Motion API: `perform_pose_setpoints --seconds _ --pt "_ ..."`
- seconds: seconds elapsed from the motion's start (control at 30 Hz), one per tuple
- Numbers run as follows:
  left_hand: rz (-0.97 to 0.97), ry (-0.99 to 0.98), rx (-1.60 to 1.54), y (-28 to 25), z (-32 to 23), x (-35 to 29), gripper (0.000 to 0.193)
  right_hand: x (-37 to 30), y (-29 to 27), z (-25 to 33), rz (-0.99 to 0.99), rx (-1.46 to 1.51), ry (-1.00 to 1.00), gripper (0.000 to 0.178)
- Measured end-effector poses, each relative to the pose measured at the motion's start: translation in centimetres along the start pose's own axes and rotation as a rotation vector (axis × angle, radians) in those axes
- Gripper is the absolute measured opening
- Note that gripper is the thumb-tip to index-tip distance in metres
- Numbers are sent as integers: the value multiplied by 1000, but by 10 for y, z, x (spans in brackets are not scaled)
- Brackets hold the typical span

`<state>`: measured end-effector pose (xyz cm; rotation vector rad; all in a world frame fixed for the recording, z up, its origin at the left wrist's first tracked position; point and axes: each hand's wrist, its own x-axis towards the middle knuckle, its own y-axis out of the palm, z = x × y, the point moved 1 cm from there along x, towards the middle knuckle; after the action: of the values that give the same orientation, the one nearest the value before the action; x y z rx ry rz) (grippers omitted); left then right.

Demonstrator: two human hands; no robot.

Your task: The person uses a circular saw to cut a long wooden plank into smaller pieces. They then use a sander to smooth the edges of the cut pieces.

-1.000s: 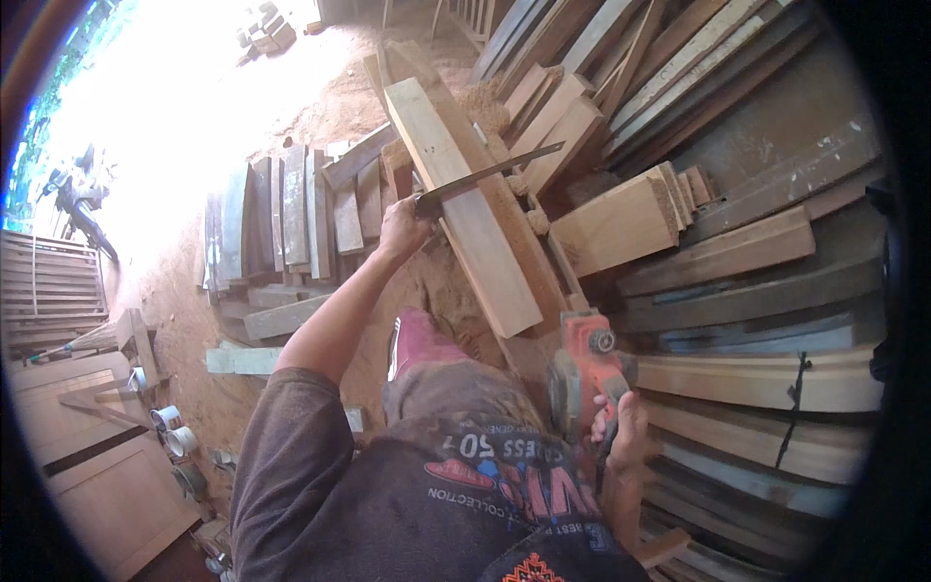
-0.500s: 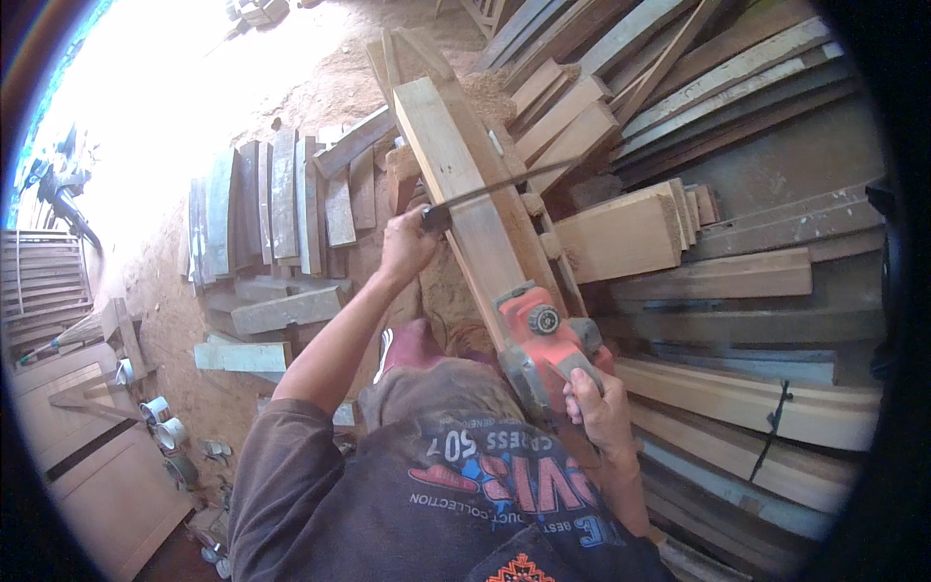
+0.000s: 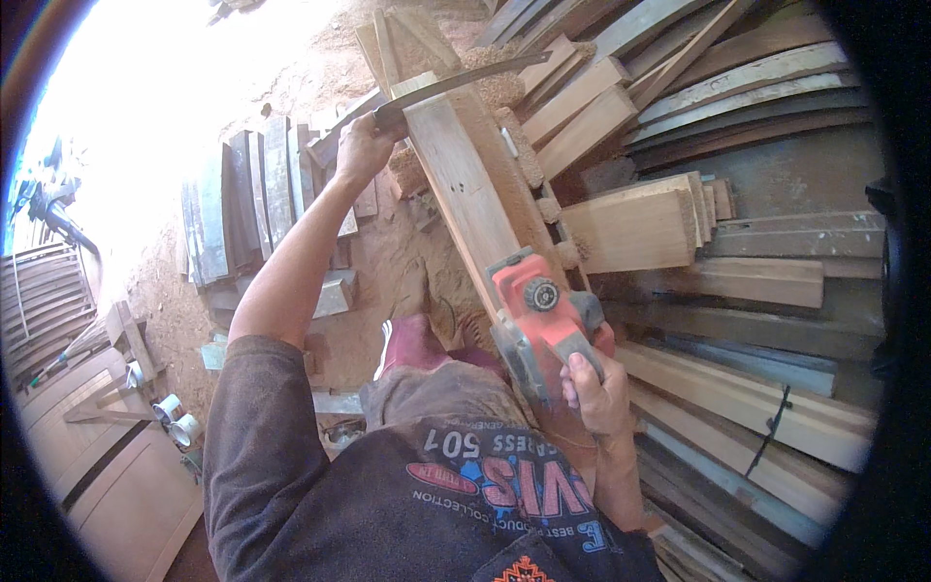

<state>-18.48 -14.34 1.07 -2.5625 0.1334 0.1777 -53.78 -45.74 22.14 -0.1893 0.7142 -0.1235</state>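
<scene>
My left hand is closed round the dark stock of a try square, near the far end of a long timber. The square's long thin blade reaches across the timber and out past its right edge. My right hand grips the rear handle of a red and grey electric planer with a black knob on top. The planer rests on the near part of the timber. Its underside is hidden. The timber's top looks pale and smooth, with a few small dark marks.
Stacked boards crowd the right side. Short planks stand in a row at the left, over dusty ground. Wood shavings heap along the timber's right side. Wooden panels and white cups lie at the lower left.
My left hand has moved the try square away from me along the timber, from its middle to near its far end. The planer stays on the timber in my right hand.
</scene>
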Motion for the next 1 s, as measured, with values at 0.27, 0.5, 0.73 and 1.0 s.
perform_pose_setpoints --seconds 0.27,0.5,0.73,1.0 --pt "16 85 20 0 11 8 24 30 11 27 -2 -43 -33 42" --pt "18 78 4 -5 -1 0 26 59 24 55 -2 -80 -46 43" --pt "31 -12 -73 -8 -2 -8 29 94 41 80 14 -81 -73 44" --pt "-152 -147 -264 -40 31 -40 28 126 59 112 38 -61 -74 47"
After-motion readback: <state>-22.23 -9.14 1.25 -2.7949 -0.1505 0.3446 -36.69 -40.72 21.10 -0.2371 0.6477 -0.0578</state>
